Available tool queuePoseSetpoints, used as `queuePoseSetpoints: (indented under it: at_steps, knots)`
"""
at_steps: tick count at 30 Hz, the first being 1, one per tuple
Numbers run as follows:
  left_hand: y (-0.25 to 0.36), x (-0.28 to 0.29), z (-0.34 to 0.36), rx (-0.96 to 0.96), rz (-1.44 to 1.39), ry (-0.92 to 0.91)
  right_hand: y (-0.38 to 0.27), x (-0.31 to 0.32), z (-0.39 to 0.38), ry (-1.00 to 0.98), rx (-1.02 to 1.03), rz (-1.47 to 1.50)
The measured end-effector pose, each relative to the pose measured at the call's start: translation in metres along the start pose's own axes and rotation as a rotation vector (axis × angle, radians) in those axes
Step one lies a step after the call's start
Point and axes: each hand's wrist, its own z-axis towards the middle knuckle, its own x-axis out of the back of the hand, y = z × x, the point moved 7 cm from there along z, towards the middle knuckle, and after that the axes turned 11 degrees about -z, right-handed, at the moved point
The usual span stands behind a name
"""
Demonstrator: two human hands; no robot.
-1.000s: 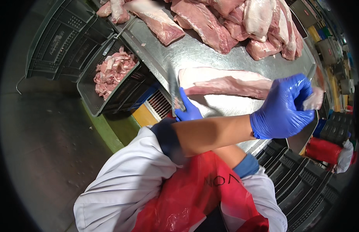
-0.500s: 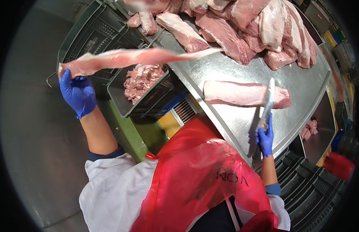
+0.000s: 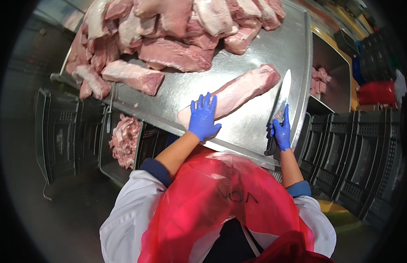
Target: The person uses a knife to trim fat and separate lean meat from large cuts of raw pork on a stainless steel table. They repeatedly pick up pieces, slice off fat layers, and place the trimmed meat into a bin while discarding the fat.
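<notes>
A long, pale pink piece of pork loin [image 3: 241,89] lies diagonally on the steel tray table [image 3: 256,127]. My gloved left hand [image 3: 202,117] rests flat with spread fingers on the loin's near left end. To the right of it, my gloved right hand [image 3: 280,130] grips a long knife [image 3: 283,92], blade pointing away from me along the tray's right side. A big heap of meat pieces [image 3: 173,55] covers the far part of the tray.
At left below the tray, a dark crate of pink trimmings [image 3: 124,140] stands beside another crate [image 3: 58,136]. A steel bin with meat [image 3: 319,81] is at right. Stacked dark crates [image 3: 348,162] stand right of my right arm. A red item [image 3: 374,94] is farther right.
My left hand has let go of the thin meat strip it held out at left and now presses on the loin. My right hand keeps the knife, now right of the loin.
</notes>
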Motion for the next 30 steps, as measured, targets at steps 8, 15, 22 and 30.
queuePoseSetpoints:
  at_steps: [8,15,22,30]
  knots:
    - [-0.027,-0.017,0.075,-0.034,-0.056,-0.255,-0.037,-0.027,0.077,0.179,0.229,-0.359]
    - [-0.059,-0.023,0.098,-0.122,-0.203,-0.343,-0.012,-0.079,0.044,0.067,-0.093,-0.354]
    - [-0.06,-0.019,0.107,-0.179,-0.275,-0.401,-0.037,-0.076,0.09,0.112,-0.055,-0.197]
    - [-0.07,-0.018,0.109,-0.203,-0.364,-0.406,-0.002,-0.093,0.034,-0.004,-0.012,-0.07]
